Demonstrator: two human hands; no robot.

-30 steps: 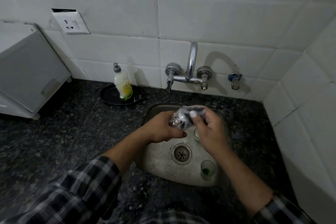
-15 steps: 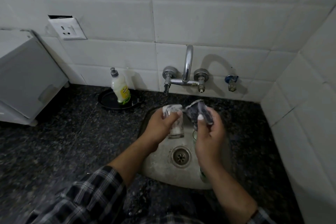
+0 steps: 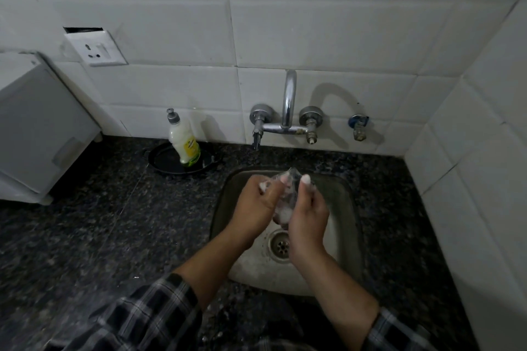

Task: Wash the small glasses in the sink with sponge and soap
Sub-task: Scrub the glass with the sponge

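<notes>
1. Half a second ago I saw the hands apart; now they meet over the sink.
2. I count one small glass, foamy, gripped in the left hand above the drain.
3. The right hand curls one sponge against that glass; blur hides the detail.
4. One soap bottle stands on one black dish, left of the one tap.

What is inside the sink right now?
The drain shows in the sink floor. Above it, the left hand and right hand grip a soapy small glass. The right forearm covers the basin's front right part.
</notes>
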